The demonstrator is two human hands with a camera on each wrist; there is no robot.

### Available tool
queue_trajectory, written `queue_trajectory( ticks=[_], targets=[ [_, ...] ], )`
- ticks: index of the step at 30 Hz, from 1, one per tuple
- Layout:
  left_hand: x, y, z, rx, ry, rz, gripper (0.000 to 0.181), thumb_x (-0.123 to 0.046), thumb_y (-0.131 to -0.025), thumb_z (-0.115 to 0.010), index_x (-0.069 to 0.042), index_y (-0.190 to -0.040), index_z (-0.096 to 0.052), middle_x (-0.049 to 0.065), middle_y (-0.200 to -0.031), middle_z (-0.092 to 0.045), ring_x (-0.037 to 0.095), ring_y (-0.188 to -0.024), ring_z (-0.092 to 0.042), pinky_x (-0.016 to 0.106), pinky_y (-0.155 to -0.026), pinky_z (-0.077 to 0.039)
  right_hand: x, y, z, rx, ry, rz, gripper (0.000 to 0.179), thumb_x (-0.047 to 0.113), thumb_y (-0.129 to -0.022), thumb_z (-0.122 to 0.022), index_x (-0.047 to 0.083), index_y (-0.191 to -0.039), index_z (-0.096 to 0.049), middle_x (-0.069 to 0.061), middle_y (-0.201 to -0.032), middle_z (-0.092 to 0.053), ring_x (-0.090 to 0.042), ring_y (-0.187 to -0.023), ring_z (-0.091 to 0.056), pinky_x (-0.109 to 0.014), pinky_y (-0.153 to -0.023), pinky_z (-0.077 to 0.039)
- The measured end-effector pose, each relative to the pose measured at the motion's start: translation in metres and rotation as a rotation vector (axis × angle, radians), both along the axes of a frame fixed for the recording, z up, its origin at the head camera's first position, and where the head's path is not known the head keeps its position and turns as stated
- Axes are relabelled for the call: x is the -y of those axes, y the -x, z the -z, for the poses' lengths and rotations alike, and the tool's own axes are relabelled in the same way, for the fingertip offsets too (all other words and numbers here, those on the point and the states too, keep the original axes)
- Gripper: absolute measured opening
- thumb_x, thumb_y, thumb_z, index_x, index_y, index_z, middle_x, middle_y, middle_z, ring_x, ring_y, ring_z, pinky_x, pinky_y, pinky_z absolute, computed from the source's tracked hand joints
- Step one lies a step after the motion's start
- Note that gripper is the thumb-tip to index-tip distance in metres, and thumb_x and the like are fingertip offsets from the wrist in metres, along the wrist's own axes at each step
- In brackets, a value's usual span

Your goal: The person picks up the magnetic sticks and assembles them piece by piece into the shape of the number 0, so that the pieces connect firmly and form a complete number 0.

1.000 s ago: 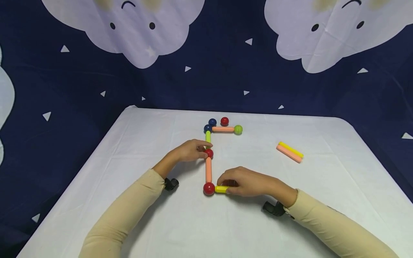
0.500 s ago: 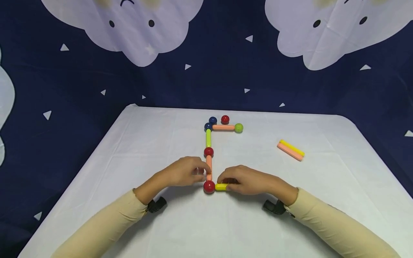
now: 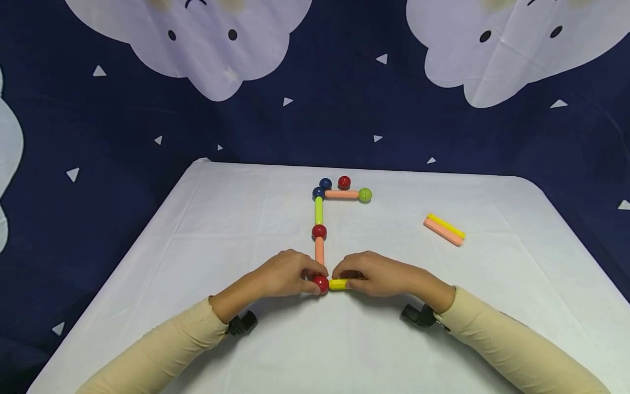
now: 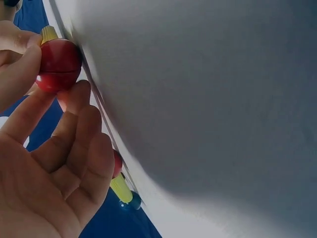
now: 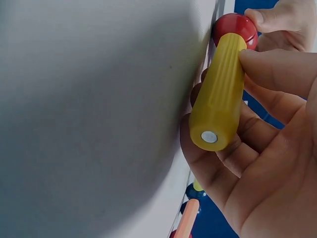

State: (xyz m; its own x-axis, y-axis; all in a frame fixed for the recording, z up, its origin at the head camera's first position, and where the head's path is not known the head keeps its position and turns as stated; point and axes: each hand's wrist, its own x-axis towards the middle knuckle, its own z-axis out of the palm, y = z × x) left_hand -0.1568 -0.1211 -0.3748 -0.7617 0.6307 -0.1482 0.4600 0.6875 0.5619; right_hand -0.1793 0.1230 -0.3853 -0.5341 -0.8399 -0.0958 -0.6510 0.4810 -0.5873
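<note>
My left hand (image 3: 287, 273) pinches the near red ball (image 4: 60, 64) between thumb and fingers. Meeting that ball from the right is a yellow magnetic rod (image 5: 218, 94), held by the thumb and fingers of my right hand (image 3: 381, 275); a metal disc shows in its free end. From the near ball an orange rod (image 3: 320, 250) runs away to a middle red ball (image 3: 319, 232). Beyond it, a green rod (image 3: 319, 210) leads to a blue ball (image 3: 318, 192). An orange rod (image 3: 342, 194) goes right from there to a green ball (image 3: 365, 195).
Behind the chain lie another blue ball (image 3: 325, 184) and a loose red ball (image 3: 344, 182). A yellow rod (image 3: 446, 225) and an orange rod (image 3: 443, 232) lie side by side at the right of the white table (image 3: 236, 208). A dark blue cloud-print cloth (image 3: 334, 126) hangs behind.
My left hand has moved from the middle red ball toward me, along the orange rod, and now grips the near red ball. My right hand stays on the yellow rod.
</note>
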Motion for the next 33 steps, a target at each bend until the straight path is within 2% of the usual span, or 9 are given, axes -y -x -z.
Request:
queue_trajectory(
  ticks=[5,12,17,23,29,33],
  targets=[
    [0.000,0.000,0.000,0.018,-0.021,-0.005,0.026,-0.020,-0.083,-0.081,-0.021,-0.108,-0.076,-0.010,-0.080,-0.071,0.007,-0.069,-0.053,0.020,-0.060,-0.038,0.000,0.001,-0.001,-0.009,0.002,-0.005,0.026,0.011,-0.096,-0.063,0.017,-0.120,-0.069,0.004,-0.113,-0.070,-0.005,-0.093,-0.057,-0.028,-0.088,-0.052],
    [0.000,-0.001,0.000,0.051,-0.028,-0.032,0.026,-0.019,-0.082,-0.081,-0.020,-0.109,-0.076,-0.008,-0.087,-0.075,0.007,-0.076,-0.057,0.024,-0.068,-0.043,0.000,0.004,-0.002,0.003,0.000,-0.005,0.026,0.013,-0.096,-0.063,0.017,-0.121,-0.068,0.004,-0.111,-0.070,-0.005,-0.091,-0.057,-0.026,-0.085,-0.053],
    [-0.001,0.000,0.002,0.068,-0.032,-0.045,0.027,-0.019,-0.082,-0.081,-0.020,-0.109,-0.076,-0.008,-0.092,-0.076,0.007,-0.082,-0.060,0.028,-0.075,-0.046,-0.004,0.015,-0.008,-0.011,0.002,0.020,0.026,0.012,-0.096,-0.061,0.014,-0.122,-0.067,0.001,-0.109,-0.070,-0.005,-0.084,-0.056,-0.022,-0.079,-0.051],
    [0.000,0.001,0.002,0.085,-0.026,-0.060,0.027,-0.019,-0.083,-0.081,-0.018,-0.109,-0.075,-0.007,-0.093,-0.075,0.008,-0.082,-0.059,0.029,-0.075,-0.047,-0.008,0.045,-0.020,-0.111,0.038,0.095,0.026,0.008,-0.095,-0.062,0.006,-0.120,-0.068,-0.008,-0.111,-0.072,-0.010,-0.082,-0.060,-0.025,-0.077,-0.054],
    [0.000,0.001,0.003,0.104,-0.025,-0.062,0.028,-0.019,-0.083,-0.080,-0.018,-0.111,-0.074,-0.007,-0.094,-0.075,0.008,-0.084,-0.060,0.030,-0.077,-0.048,-0.010,0.086,-0.029,-0.205,0.052,0.255,0.025,0.005,-0.094,-0.061,0.002,-0.118,-0.068,-0.009,-0.101,-0.072,-0.019,-0.089,-0.064,-0.038,-0.082,-0.055],
    [0.000,0.002,0.002,0.117,-0.021,-0.058,0.028,-0.019,-0.084,-0.079,-0.019,-0.112,-0.074,-0.008,-0.094,-0.074,0.008,-0.085,-0.060,0.029,-0.078,-0.048,-0.009,0.114,-0.031,-0.266,0.068,0.363,0.026,0.004,-0.093,-0.060,0.000,-0.117,-0.068,-0.014,-0.106,-0.071,-0.027,-0.096,-0.064,-0.044,-0.088,-0.053]
  ],
)
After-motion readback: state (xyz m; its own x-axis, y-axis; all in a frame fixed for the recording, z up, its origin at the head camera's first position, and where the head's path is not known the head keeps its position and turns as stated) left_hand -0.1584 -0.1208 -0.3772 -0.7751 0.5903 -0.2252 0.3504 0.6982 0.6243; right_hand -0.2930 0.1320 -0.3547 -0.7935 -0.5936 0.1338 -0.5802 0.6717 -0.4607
